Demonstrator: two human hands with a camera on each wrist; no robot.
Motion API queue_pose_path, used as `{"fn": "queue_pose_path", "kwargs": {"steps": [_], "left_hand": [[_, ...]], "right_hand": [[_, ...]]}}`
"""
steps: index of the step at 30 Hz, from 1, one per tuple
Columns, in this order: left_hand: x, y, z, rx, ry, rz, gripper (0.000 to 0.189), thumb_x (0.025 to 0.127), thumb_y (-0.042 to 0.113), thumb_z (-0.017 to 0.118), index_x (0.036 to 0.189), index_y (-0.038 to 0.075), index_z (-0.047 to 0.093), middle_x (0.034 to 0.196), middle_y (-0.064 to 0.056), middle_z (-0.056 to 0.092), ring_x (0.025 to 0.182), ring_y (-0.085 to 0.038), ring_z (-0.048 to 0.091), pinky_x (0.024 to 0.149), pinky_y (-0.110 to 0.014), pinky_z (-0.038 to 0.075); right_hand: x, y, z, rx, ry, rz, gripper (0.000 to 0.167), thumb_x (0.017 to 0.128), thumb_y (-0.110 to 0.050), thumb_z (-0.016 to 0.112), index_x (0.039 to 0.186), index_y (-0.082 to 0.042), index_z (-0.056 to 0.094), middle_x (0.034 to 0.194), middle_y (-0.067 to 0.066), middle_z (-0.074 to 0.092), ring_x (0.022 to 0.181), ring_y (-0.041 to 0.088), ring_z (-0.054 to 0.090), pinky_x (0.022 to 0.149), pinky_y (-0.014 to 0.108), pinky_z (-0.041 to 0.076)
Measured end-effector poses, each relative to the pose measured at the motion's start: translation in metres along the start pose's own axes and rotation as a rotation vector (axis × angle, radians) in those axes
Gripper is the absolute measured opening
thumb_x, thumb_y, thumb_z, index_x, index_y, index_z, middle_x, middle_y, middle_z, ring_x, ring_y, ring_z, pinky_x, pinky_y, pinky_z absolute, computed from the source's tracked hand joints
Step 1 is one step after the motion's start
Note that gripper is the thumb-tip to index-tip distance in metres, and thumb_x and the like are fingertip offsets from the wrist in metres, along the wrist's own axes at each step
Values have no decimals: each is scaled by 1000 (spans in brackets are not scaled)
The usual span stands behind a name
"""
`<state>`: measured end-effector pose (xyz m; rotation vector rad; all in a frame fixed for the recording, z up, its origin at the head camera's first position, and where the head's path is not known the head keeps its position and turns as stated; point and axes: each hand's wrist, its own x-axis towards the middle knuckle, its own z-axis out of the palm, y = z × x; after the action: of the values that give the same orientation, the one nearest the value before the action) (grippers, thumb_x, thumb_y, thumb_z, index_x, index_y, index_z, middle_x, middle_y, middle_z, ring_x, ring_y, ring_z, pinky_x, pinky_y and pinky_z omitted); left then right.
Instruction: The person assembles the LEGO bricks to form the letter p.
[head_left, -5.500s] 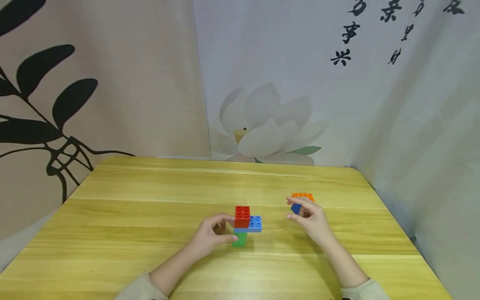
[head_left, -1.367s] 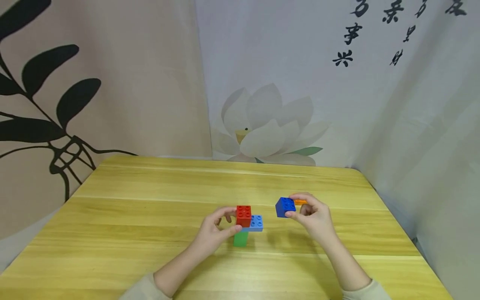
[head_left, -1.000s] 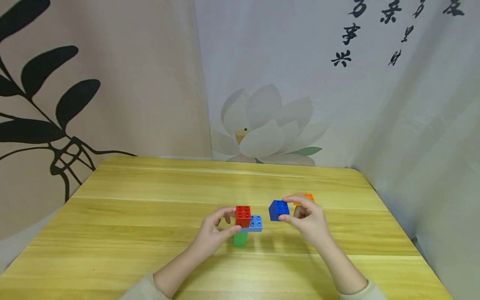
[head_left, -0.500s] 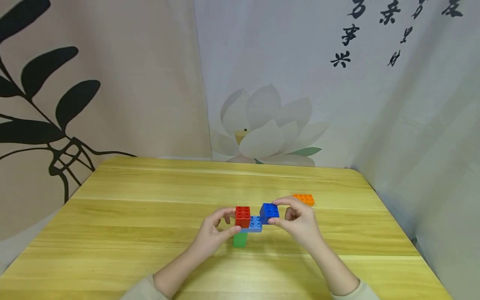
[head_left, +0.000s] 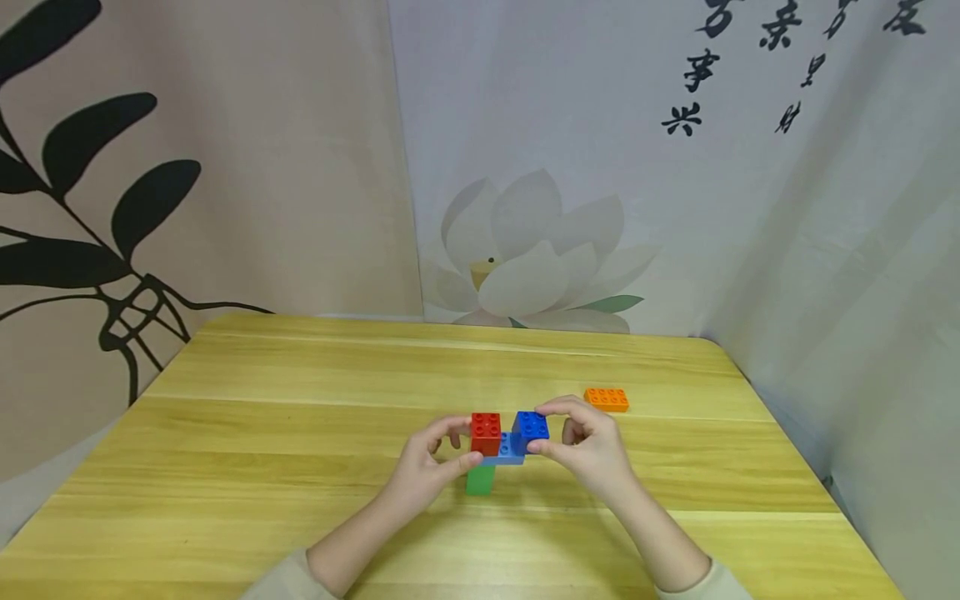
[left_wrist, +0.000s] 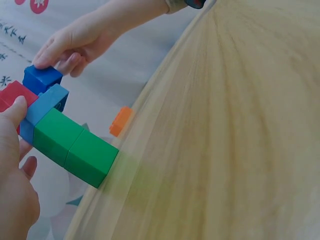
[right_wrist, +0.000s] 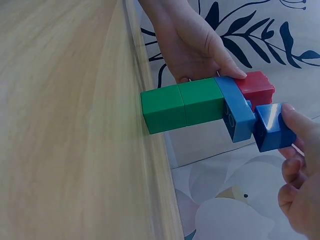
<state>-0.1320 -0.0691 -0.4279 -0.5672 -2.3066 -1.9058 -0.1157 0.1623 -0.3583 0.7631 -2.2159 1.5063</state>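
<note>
Two green bricks (right_wrist: pixel 182 105) stand stacked on the table, topped by a light blue brick (head_left: pixel 508 450) that juts out to the right. On its left half sits a red brick (head_left: pixel 486 434), pinched between the thumb and fingers of my left hand (head_left: pixel 429 462). My right hand (head_left: pixel 594 446) pinches a dark blue brick (head_left: pixel 531 431) by its right side. That brick is at the right half of the light blue one, beside the red brick. A light blue stud still shows between them in the right wrist view; whether the dark blue brick is pressed on, I cannot tell.
An orange brick (head_left: pixel 607 400) with several studs lies on the wooden table (head_left: pixel 300 392), behind and right of my right hand. A printed curtain (head_left: pixel 525 125) hangs behind the table's far edge.
My right hand picked up the dark blue brick from near the orange one and carried it left to the light blue brick. My left hand's thumb moved up from the green brick to the red.
</note>
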Motion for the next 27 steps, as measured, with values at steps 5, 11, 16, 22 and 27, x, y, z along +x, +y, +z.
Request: {"fn": "queue_pose_path", "kwargs": {"steps": [5,11,16,22,27], "left_hand": [[0,0,1,8,2,-1,34,82,16,77,114,15,67,95,6,63,88,-22,49,75,-40,33],[0,0,1,2,5,16,33,82,15,76,113,14,67,94,6,64,88,-22,50,73,-39,33],[1,1,1,-3,6,15,32,82,13,76,113,11,67,93,5,64,87,-22,50,74,-39,34],[1,1,1,-6,7,11,33,82,15,77,113,14,67,94,5,64,88,-23,50,74,-39,33],[0,0,1,3,7,1,33,82,16,77,113,15,67,94,6,63,88,-23,50,74,-38,33]], "right_hand": [[-1,2,1,30,0,-21,35,66,15,78,98,6,66,93,16,63,49,15,38,42,24,32],[0,2,2,49,-8,-58,35,65,16,78,97,7,66,94,19,63,48,15,36,42,25,32],[2,-1,2,12,-24,-53,34,65,16,78,97,8,68,93,18,64,47,14,36,41,24,31],[4,-2,2,-9,-44,-45,34,66,14,79,97,8,68,94,17,65,48,14,36,41,24,31],[3,-4,1,-20,-51,-2,34,68,11,79,99,5,68,96,14,65,49,13,36,44,22,32]]}}
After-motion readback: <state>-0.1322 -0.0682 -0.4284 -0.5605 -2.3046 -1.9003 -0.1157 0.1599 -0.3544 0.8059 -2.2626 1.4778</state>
